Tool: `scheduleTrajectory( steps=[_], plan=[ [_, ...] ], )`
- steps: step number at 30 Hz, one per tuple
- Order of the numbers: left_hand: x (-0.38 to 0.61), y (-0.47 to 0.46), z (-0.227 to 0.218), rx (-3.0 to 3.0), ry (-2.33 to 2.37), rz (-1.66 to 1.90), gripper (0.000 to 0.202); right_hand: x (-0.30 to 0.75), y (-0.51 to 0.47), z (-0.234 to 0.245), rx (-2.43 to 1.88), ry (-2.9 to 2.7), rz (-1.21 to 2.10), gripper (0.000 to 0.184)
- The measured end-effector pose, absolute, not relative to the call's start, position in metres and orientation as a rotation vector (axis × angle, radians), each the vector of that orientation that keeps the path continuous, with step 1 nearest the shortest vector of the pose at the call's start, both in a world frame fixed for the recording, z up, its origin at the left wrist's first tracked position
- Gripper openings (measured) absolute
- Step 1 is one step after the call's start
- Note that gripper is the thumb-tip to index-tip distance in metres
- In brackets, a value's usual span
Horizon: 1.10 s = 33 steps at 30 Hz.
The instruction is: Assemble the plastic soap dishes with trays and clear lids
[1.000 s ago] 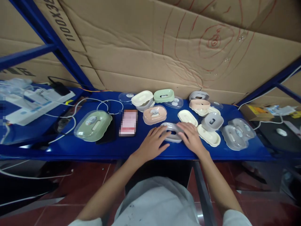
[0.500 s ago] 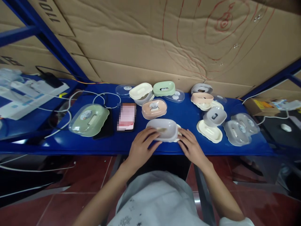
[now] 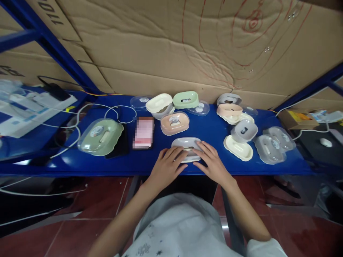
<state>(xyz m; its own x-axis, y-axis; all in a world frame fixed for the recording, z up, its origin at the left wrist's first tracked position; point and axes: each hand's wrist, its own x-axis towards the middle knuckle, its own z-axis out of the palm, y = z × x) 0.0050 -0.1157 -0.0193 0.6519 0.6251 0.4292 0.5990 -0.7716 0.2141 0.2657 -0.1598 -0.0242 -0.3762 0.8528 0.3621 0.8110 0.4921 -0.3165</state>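
A grey soap dish (image 3: 187, 145) lies on the blue shelf (image 3: 214, 130) near its front edge, with a cream tray under it. My left hand (image 3: 166, 167) rests on its left part, fingers spread flat. My right hand (image 3: 211, 162) lies on its right part, fingers stretched out over the top. Both hands press down on the dish rather than wrapping round it.
Several soap dishes and clear lids lie about: a peach one (image 3: 174, 123), a green one (image 3: 185, 100), a cream one (image 3: 159, 103), a large green one with a clear lid (image 3: 101, 131), grey ones (image 3: 270, 147) at right. A phone (image 3: 144, 132) and white cables (image 3: 88, 111) lie left. Cardboard stands behind.
The grey dish, tilted up in both hands half a second ago, now lies flat on the cream tray. Both hands have moved onto its top.
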Motion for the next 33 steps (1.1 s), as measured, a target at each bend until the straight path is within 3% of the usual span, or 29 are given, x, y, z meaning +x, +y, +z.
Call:
scheduleTrajectory(
  steps=[3, 9, 15, 17, 22, 28, 33],
  plan=[
    [-0.001, -0.118, -0.027, 2.809, 1.035, 0.736, 0.032, 0.261, -0.158, -0.029, -1.329, -2.291, 0.054, 0.042],
    [-0.006, -0.117, -0.031, 2.722, 1.028, 0.843, 0.032, 0.275, -0.157, -0.013, -1.363, -2.268, 0.159, 0.059],
    [-0.01, -0.112, -0.032, 2.568, 1.054, 0.902, 0.038, 0.332, -0.083, 0.021, -1.636, -2.095, -0.108, 0.053],
    [-0.009, -0.112, -0.033, 2.553, 1.058, 0.917, 0.035, 0.343, -0.044, 0.022, -1.668, -2.111, -0.09, 0.06],
    [-0.01, -0.114, -0.035, 2.507, 1.052, 0.972, 0.031, 0.331, 0.029, -0.003, -1.785, -2.102, -0.003, 0.101],
    [-0.013, -0.114, -0.035, 2.456, 0.973, 1.054, 0.026, 0.314, 0.034, -0.027, -1.789, -1.935, -0.103, 0.1],
    [-0.013, -0.113, -0.036, 2.453, 0.947, 1.044, 0.026, 0.324, 0.028, -0.031, -1.733, -1.815, 0.119, 0.103]
  ],
)
